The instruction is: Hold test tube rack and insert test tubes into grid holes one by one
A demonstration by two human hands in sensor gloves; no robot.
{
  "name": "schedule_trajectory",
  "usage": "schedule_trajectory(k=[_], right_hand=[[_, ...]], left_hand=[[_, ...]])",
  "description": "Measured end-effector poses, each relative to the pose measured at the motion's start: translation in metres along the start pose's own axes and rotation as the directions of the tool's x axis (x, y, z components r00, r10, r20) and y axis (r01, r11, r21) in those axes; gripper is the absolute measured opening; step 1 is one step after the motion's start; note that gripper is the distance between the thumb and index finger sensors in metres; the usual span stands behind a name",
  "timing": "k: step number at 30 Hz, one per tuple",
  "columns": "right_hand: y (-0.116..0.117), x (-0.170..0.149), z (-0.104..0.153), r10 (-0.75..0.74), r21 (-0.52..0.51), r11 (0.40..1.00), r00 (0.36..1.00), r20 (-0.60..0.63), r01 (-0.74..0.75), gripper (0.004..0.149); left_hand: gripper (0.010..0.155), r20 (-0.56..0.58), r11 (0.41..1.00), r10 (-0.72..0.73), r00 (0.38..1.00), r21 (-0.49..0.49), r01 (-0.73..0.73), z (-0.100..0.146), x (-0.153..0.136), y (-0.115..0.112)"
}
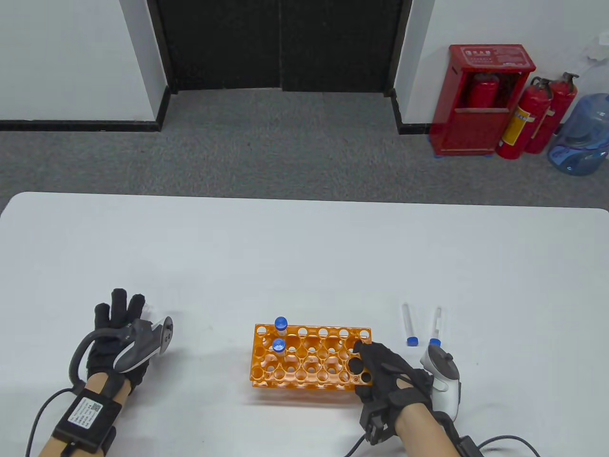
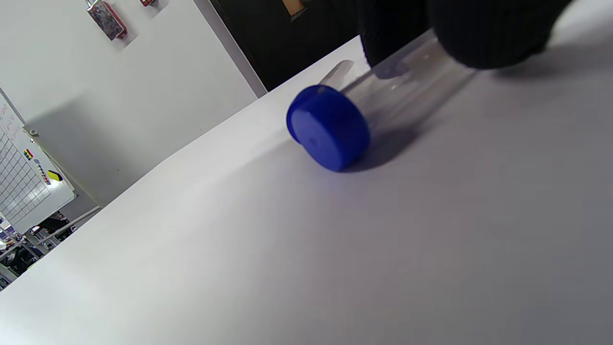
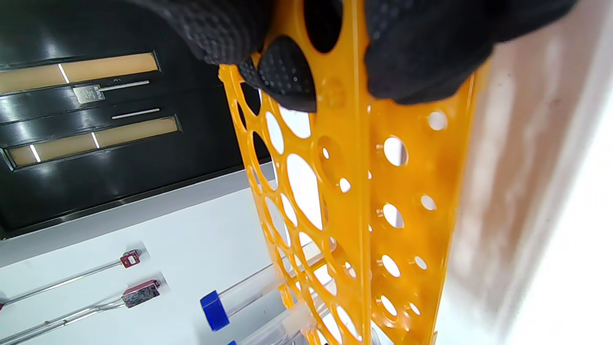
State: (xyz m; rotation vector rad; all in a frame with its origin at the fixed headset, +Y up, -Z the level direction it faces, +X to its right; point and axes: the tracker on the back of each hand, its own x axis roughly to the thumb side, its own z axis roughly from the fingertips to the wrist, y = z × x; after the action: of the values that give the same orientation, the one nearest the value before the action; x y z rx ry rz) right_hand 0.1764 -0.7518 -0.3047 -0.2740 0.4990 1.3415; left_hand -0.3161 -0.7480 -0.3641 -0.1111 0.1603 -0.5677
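Note:
The orange test tube rack [image 1: 309,358] stands on the white table [image 1: 304,247] at front centre. Two blue-capped tubes [image 1: 280,324] [image 1: 279,346] stand in holes at its left end. My right hand [image 1: 376,369] grips the rack's right end; in the right wrist view the fingers [image 3: 421,48] pinch the rack's edge [image 3: 354,201]. My left hand [image 1: 124,312] is far left of the rack. In the left wrist view its fingers [image 2: 483,33] hold the clear body of a blue-capped tube [image 2: 328,127] that lies on the table.
Two more blue-capped tubes [image 1: 408,326] [image 1: 435,328] lie on the table just right of the rack, beyond my right hand. Red fire extinguishers [image 1: 537,119] and a water jug [image 1: 580,133] stand on the floor far behind the table.

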Motion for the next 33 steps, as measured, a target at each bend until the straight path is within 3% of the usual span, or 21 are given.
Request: schedule_trajectory(k=[5, 8, 12, 16, 20, 23, 27, 33], right_hand=[[0.0, 0.0, 0.0, 0.003, 0.001, 1.0, 1.0, 0.0, -0.003, 0.047], [0.0, 0.0, 0.0, 0.001, 0.002, 1.0, 1.0, 0.0, -0.001, 0.047], [0.001, -0.001, -0.001, 0.006, 0.001, 1.0, 1.0, -0.002, -0.006, 0.047], [0.001, -0.001, -0.001, 0.008, -0.001, 1.0, 1.0, -0.002, -0.008, 0.047], [0.001, -0.001, -0.001, 0.002, -0.003, 1.0, 1.0, -0.002, -0.002, 0.047], [0.001, -0.001, -0.001, 0.001, -0.006, 1.0, 1.0, -0.002, -0.001, 0.047], [0.001, -0.001, -0.001, 0.0, -0.007, 1.0, 1.0, -0.005, 0.0, 0.047], [0.001, -0.001, 0.0, -0.001, -0.005, 1.0, 1.0, -0.003, 0.001, 0.047]], left_hand=[[0.051, 0.061, 0.999, 0.049, 0.997, 0.014, -0.05, 0.005, 0.008, 0.009], [0.054, 0.101, 0.974, 0.136, 0.985, 0.169, -0.152, 0.02, 0.008, 0.04], [0.053, 0.199, 0.871, 0.284, 0.938, 0.356, -0.339, 0.041, -0.005, 0.102], [0.052, 0.328, 0.755, 0.407, 0.853, 0.405, -0.516, 0.059, -0.013, 0.148], [0.051, 0.442, 0.677, 0.371, 0.816, 0.473, -0.564, 0.084, -0.01, 0.182], [0.048, 0.501, 0.649, 0.346, 0.793, 0.483, -0.588, 0.102, -0.003, 0.196], [0.045, 0.612, 0.642, 0.335, 0.716, 0.408, -0.649, 0.114, 0.011, 0.205], [0.045, 0.673, 0.678, 0.274, 0.687, 0.371, -0.634, 0.122, 0.031, 0.204]])
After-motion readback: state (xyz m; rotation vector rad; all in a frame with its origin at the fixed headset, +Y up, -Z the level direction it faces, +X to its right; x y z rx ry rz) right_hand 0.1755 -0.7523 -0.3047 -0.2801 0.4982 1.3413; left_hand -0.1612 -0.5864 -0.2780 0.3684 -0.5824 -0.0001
